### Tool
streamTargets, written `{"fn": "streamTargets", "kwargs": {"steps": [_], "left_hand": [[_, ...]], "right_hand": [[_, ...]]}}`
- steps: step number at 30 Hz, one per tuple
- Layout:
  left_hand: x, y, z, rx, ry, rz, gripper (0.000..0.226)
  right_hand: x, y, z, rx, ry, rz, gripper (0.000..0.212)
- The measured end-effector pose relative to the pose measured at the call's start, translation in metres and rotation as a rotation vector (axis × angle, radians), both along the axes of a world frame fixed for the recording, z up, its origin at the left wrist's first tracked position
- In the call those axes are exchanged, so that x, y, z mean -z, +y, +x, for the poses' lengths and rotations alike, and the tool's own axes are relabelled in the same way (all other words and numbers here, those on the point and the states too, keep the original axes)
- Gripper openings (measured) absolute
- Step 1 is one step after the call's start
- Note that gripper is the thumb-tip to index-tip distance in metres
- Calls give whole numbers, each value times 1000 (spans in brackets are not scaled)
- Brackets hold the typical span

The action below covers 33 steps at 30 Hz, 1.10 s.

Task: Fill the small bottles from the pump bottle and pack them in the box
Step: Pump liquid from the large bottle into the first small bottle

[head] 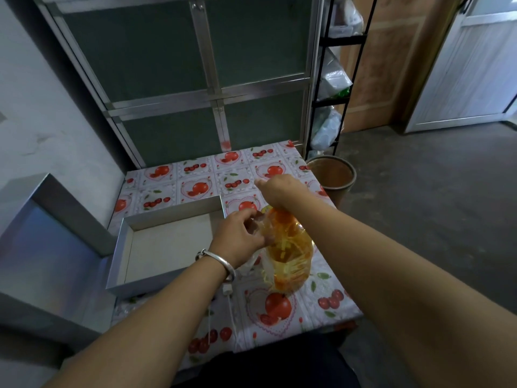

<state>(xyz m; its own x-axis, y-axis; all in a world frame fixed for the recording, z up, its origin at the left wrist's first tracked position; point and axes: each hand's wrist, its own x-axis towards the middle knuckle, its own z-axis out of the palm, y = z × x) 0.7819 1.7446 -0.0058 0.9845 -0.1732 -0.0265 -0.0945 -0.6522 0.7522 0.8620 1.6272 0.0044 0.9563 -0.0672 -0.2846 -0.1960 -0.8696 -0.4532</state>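
Right of the open box (pixel 127 254), on the fruit-print tablecloth (pixel 316 306), stands your pump bottle (pixel 291 256), upright and filled with amber liquid, wrapped in a clear plastic bag (pixel 268 271). Your left hand (pixel 237 236), a metal bangle (pixel 221 261) at its wrist, sits between the box and the bottle, its curled fingers pinching the bag against the bottle's upper left side. Your right hand (pixel 278 191) is directly above the bottle's top, on the side away from the box, fingers closed downward over the top; whether they clasp the pump head or the bag's neck cannot be told, since the hand hides it. Left of the box, its silvery lid (pixel 47 242) leans off the table edge. Far right of the box, beyond the table, a round bin (pixel 333 175) stands on the floor.
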Motion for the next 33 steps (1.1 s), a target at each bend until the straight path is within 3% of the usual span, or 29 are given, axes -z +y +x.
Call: {"fn": "streamTargets", "kwargs": {"steps": [2,6,12,18,23,33], "left_hand": [[1,-1,-1,1,0,-4,44],[0,-2,0,-9,7,-6,45],[2,-1,1,-9,15,1,47],[-1,-2,-1,-11,1,14,44],[2,-1,1,-8,10,26,47],[1,-2,4,-9,-2,20,45]], "right_hand": [[3,-1,2,-30,13,2,47],[-9,1,1,77,138,178,64],[1,2,1,-7,9,-28,50],[-12,1,-2,72,106,134,69],[-9,3,-6,12,-6,-9,59],[-11,1,-2,59,51,91,66]]}}
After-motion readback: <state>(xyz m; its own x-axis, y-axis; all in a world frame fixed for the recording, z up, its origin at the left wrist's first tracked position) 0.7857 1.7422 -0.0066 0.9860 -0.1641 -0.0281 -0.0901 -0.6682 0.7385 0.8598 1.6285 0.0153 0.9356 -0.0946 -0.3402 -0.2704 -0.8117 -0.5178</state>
